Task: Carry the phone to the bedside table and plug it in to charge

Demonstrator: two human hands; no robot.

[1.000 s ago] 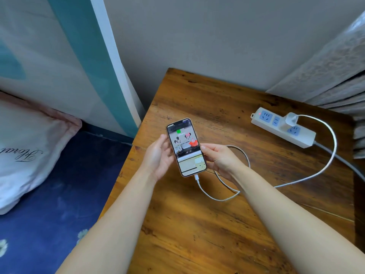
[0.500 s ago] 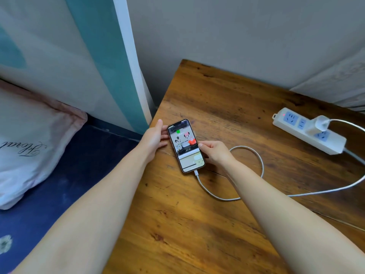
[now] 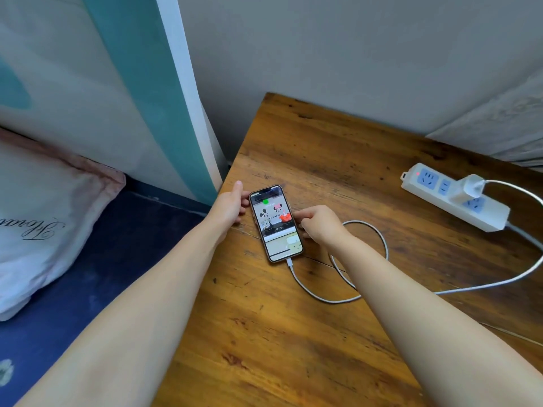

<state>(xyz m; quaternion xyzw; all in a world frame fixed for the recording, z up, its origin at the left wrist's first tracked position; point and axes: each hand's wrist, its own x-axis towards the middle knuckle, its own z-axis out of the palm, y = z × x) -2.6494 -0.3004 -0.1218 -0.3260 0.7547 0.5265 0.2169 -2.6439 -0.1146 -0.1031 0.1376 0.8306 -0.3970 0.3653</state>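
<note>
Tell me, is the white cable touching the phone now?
Touching. The head view shows the white cable ending in a plug seated in the bottom edge of the phone, with no gap between them.

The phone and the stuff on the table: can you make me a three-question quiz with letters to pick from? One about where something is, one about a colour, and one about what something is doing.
1. Where does the power strip lie?
A. on the bed
B. on the wooden table
C. on the floor

2. What colour is the charging cable?
A. black
B. red
C. white

3. What is the phone doing?
A. lying flat, screen lit, cable in
B. face down
C. standing upright

Answers: 1 B, it sits on the table's far right. 2 C, the cable is white along its loop. 3 A, the screen glows and the cable enters its near end.
</note>
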